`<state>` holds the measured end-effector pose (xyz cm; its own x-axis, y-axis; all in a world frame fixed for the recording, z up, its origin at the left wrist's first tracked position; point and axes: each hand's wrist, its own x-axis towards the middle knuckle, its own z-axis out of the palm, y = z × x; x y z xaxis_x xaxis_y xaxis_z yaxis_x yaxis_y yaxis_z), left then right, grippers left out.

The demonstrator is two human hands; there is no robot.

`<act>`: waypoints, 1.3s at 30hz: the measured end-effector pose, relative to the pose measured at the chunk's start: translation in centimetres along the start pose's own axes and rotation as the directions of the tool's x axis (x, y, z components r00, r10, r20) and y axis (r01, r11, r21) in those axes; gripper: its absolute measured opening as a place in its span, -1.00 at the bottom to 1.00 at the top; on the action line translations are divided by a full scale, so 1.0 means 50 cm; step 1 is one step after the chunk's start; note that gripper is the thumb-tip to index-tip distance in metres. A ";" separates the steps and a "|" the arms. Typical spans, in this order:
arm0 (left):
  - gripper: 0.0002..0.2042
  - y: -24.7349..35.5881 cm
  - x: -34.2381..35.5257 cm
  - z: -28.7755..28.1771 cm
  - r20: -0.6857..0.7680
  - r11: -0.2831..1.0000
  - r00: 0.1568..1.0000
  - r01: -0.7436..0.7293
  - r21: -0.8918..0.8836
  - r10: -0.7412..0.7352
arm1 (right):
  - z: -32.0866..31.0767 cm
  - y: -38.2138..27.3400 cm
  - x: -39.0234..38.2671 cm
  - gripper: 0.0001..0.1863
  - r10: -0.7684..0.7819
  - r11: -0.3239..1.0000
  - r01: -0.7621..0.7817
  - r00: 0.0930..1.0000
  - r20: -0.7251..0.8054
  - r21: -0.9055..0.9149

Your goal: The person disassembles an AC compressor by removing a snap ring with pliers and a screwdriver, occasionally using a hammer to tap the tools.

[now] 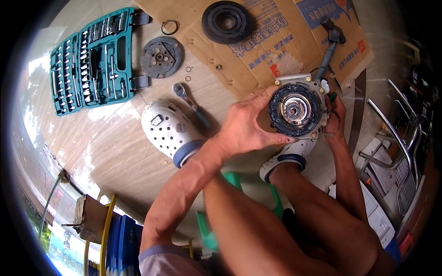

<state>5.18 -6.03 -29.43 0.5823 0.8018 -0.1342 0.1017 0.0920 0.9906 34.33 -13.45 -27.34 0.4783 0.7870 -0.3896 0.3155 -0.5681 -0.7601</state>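
A car air-conditioning compressor point(318, 83) is held up over my right shoe, its front facing up. On its front sit a black ring-shaped coil point(275, 110) and a shiny metal hub point(293, 110). My left hand point(246, 122) grips its left side, thumb along the lower edge and fingers at the upper left. At the right side is my right hand point(337, 115), fingers curled around a small green piece point(333, 96). A thin dark strand, perhaps a wire, runs beside those fingers. Parts of the right fingers are hidden, so the green piece's kind is unclear.
Flattened cardboard point(193, 27) carries a black pulley point(207, 27) and a hammer point(326, 60). A round clutch plate point(172, 53), a snap ring point(170, 33), small washers and a ratchet point(189, 99) lie on the floor. An open teal socket set point(102, 94) is left; metal-framed chairs point(391, 124) stand right.
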 end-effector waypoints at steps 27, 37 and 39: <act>0.15 0.030 0.018 0.053 -0.047 1.000 0.999 -0.023 0.015 0.024 | 0.013 0.016 -0.087 -0.72 -0.102 0.990 0.090 0.989 -0.110 -0.108; 0.11 0.021 0.037 0.077 -0.130 0.980 0.972 -0.193 0.044 0.197 | -0.011 0.050 -0.091 -0.81 -0.148 0.964 0.125 0.986 -0.082 -0.235; 0.10 0.020 0.035 0.079 -0.151 0.979 0.968 -0.200 0.028 0.202 | -0.012 0.039 -0.090 -0.78 -0.109 0.970 0.086 0.990 -0.090 -0.228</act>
<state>9.48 -6.87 -28.80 0.4618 0.8838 0.0744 0.0055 -0.0868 0.9962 33.26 -18.23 -26.76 0.5128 0.8195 -0.2558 0.5343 -0.5380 -0.6520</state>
